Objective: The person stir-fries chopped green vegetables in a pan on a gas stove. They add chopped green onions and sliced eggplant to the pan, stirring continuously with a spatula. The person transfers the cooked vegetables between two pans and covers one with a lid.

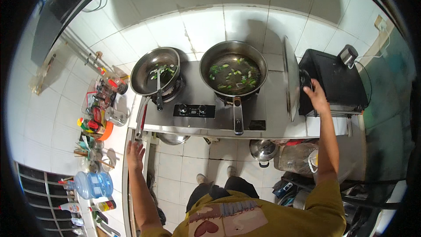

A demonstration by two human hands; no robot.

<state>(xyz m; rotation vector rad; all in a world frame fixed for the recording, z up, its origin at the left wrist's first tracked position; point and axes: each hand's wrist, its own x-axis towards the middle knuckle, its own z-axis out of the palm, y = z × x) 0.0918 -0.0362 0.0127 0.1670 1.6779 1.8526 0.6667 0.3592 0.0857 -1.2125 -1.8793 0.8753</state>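
Observation:
My right hand (317, 97) is at the black handle of a large pan lid (290, 82), which stands on edge at the right of the gas stove (190, 123). My left hand (135, 153) is held with fingers apart just below the handle end of the left frying pan (139, 79); whether it touches is unclear. That pan holds chopped green onion and a spatula with a black handle (159, 100). A deeper steel pan (202, 62) with chopped green onion in liquid sits on the right burner, its handle towards me.
A black oven-like appliance (332, 79) stands right of the lid, with a steel cup (348, 53) on top. Sauce bottles (97, 126), a glass jar (115, 117) and a blue water jug (93, 185) line the left counter. A lidded pot (263, 149) is below the stove's front edge.

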